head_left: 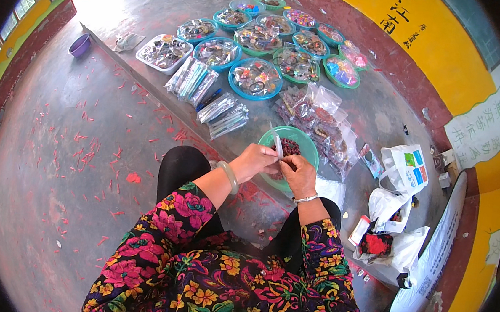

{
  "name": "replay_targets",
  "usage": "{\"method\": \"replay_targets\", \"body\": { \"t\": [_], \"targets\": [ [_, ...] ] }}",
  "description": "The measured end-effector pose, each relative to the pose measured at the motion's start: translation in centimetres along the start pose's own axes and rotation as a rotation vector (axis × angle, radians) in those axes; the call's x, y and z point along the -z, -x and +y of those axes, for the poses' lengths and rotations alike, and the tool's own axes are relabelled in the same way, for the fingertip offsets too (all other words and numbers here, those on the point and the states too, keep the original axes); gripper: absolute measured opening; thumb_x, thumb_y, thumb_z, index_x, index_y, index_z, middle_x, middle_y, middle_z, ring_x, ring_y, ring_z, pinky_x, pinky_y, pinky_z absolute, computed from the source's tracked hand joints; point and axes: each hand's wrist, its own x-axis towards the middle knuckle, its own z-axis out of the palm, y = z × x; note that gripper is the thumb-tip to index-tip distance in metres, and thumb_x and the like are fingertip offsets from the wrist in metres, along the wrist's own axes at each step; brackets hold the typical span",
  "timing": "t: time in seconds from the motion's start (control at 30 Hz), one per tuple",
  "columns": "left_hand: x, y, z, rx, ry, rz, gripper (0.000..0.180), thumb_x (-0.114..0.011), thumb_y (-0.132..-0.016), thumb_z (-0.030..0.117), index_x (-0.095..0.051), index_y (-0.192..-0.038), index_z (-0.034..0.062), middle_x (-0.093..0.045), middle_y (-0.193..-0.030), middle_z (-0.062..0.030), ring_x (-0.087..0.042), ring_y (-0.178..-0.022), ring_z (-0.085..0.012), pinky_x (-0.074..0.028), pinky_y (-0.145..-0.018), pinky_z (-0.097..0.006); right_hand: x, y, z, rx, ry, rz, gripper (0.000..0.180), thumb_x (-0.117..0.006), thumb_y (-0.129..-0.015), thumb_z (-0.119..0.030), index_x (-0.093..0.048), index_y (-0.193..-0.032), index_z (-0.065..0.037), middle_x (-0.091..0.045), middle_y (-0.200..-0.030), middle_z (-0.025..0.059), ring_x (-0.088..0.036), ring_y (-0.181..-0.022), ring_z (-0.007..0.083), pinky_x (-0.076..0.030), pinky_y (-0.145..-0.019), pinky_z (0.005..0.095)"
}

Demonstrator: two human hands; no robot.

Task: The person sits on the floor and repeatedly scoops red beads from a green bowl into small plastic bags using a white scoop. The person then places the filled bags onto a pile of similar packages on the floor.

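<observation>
A small clear plastic bag [277, 142] stands up between my hands, over a green basin [313, 152]. Dark red beads [290, 147] lie inside that basin. My left hand [255, 161], with a pale bangle at the wrist, is closed in a pinch on the bag. Close beside it, my right hand [300, 177], wearing a silver bracelet, also pinches the bag's lower part with thumb and fingers. The fingertips nearly meet, and whether anything is inside the bag is too small to tell.
Packed clear bags of beads [324, 127] lie right of the basin. Bundles of slim packets [222, 115] sit ahead. Several basins of small packaged goods [255, 78] fill the far floor. White carrier bags [406, 169] stand at right; red scraps [134, 178] litter the left floor.
</observation>
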Motion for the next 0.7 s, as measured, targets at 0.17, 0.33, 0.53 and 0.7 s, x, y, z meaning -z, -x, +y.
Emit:
{"method": "replay_targets", "body": {
  "t": [0.17, 0.33, 0.53, 0.7],
  "targets": [
    [0.2, -0.2, -0.2, 0.021, -0.057, 0.054, 0.02, -0.053, -0.086, 0.007, -0.057, -0.095, -0.0093, -0.058, -0.092, -0.0115, -0.059, -0.08, -0.0172, -0.052, -0.069, -0.029, -0.2, 0.0, 0.2, -0.011, -0.01, 0.002, 0.012, -0.062, -0.071, -0.013, -0.059, -0.076, -0.002, -0.059, -0.071, 0.0119, -0.058, -0.066, 0.0262, -0.045, -0.059, 0.0332],
    [-0.1, 0.0, 0.1, 0.032, -0.06, 0.071, 0.016, -0.054, -0.085, 0.007, -0.056, -0.092, -0.0073, -0.058, -0.09, -0.0118, -0.059, -0.078, -0.0169, -0.052, -0.069, -0.029, -0.6, -0.1, 2.0, -0.201, -0.294, -0.057, 0.014, -0.061, -0.073, -0.013, -0.059, -0.076, 0.0, -0.058, -0.066, 0.0051, -0.052, -0.06, 0.0117, -0.042, -0.055, 0.0259],
    [0.1, -0.1, 0.1, 0.007, 0.007, 0.073, 0.009, -0.055, -0.082, 0.004, -0.055, -0.086, -0.0045, -0.057, -0.087, -0.0107, -0.06, -0.078, -0.0185, -0.051, -0.069, -0.028, -0.5, -0.4, 3.2, -0.386, -0.555, -0.065, 0.013, -0.06, -0.075, -0.012, -0.06, -0.077, 0.0, -0.056, -0.066, -0.0002, -0.048, -0.06, 0.0056, -0.04, -0.054, 0.022],
    [0.9, -0.5, -0.5, -0.097, 0.067, 0.155, 0.01, -0.058, -0.079, 0.002, -0.053, -0.085, -0.0041, -0.055, -0.084, -0.0088, -0.06, -0.077, -0.0199, -0.051, -0.07, -0.028, -0.3, -0.5, 3.0, -0.421, -0.616, -0.047, 0.013, -0.059, -0.076, -0.013, -0.059, -0.074, 0.0, -0.057, -0.066, 0.0002, -0.049, -0.061, 0.0055, -0.041, -0.055, 0.0219]
  ]
}}
